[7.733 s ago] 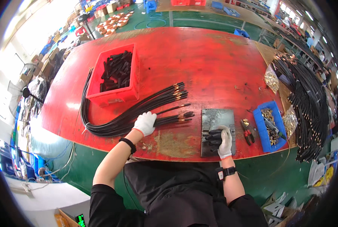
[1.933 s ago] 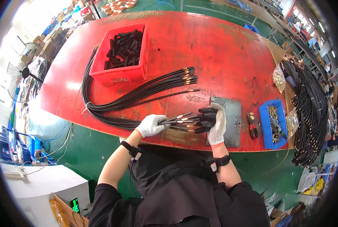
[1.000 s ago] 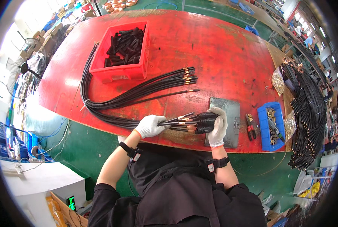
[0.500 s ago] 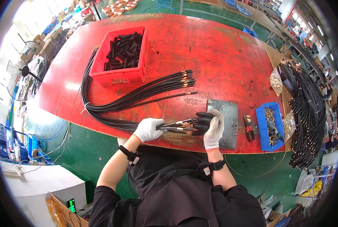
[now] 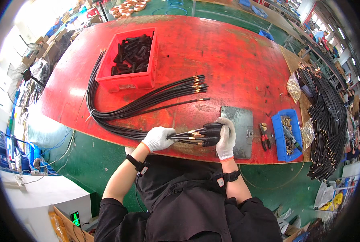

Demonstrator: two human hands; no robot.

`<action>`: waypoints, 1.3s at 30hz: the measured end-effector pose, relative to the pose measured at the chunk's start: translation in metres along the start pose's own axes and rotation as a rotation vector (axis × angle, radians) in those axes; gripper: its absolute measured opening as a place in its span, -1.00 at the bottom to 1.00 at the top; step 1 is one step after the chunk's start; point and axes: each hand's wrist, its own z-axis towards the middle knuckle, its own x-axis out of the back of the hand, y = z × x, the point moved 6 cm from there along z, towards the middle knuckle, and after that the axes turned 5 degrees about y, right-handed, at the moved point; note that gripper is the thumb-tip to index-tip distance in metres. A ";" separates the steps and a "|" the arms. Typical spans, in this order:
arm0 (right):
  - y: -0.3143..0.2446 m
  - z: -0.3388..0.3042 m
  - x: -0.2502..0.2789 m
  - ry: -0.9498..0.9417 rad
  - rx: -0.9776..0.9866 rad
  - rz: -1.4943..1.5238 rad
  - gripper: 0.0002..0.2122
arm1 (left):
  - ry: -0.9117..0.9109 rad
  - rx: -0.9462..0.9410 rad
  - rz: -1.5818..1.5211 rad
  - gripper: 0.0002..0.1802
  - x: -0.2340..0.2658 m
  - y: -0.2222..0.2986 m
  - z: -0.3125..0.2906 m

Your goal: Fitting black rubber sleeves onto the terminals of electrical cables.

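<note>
At the near edge of the red table (image 5: 228, 60), your left hand (image 5: 159, 138) has its grip closed around black cables (image 5: 182, 136); your right hand (image 5: 226, 139) grips black sleeves (image 5: 212, 131) at their copper ends.

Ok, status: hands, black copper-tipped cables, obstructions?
White-gloved left hand gripping black copper-tipped cables; white-gloved right hand holding black tubular sleeves at their tips; nothing visibly blocking either.

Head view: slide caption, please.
White-gloved left hand grips black copper-ended cables; right hand holds black tubular sleeves at their tips, over a red table.
</note>
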 end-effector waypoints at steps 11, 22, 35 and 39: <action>-0.006 -0.006 -0.004 -0.022 0.072 0.080 -0.61 | -0.047 -0.005 -0.016 -0.74 0.002 0.002 0.000; -0.007 -0.011 -0.005 0.066 0.217 0.015 -0.66 | -0.085 0.031 0.008 -0.68 0.002 0.005 0.000; -0.005 0.006 0.007 -0.055 0.202 -0.032 -0.78 | -0.198 -0.012 -0.015 -0.62 0.005 0.009 0.002; -0.007 0.003 0.007 -0.009 0.162 -0.060 -0.78 | -0.227 -0.036 0.012 -0.62 0.003 0.012 0.003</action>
